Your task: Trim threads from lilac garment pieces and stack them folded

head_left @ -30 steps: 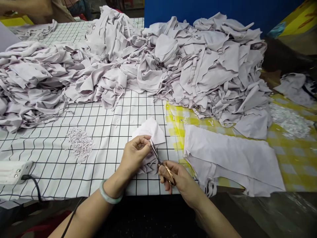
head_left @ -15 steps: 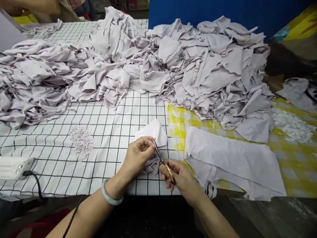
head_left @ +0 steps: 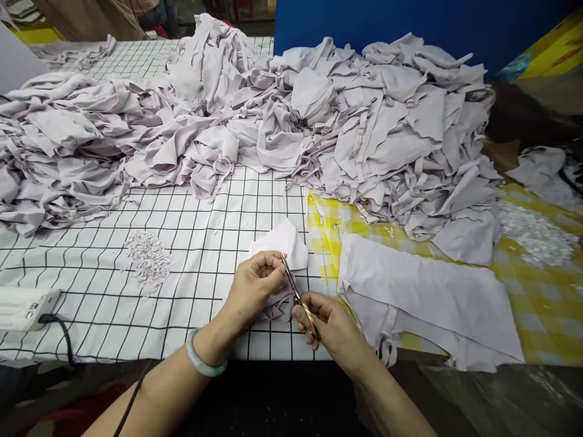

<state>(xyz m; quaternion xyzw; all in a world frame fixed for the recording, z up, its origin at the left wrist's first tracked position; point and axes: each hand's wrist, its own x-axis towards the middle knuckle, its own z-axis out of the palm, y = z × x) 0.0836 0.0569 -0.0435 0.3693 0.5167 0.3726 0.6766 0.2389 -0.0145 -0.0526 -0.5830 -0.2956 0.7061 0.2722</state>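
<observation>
Pinching pale-lilac, rumpled cloth [head_left: 286, 240]: left hand [head_left: 255, 283] | gripping coppery-handled, silvery-bladed scissors [head_left: 291, 280]: right hand [head_left: 328, 321]

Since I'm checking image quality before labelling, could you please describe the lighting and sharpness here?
Head view: soft light leaves the black-lined white cloth bright, while the dark lap loses nearly all detail; the scissors are readable, but their tips are hard to make out; the right-hand scraps look smeared.

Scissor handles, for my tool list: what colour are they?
The scissor handles are shiny copper-gold, seen best in the head view.
</observation>
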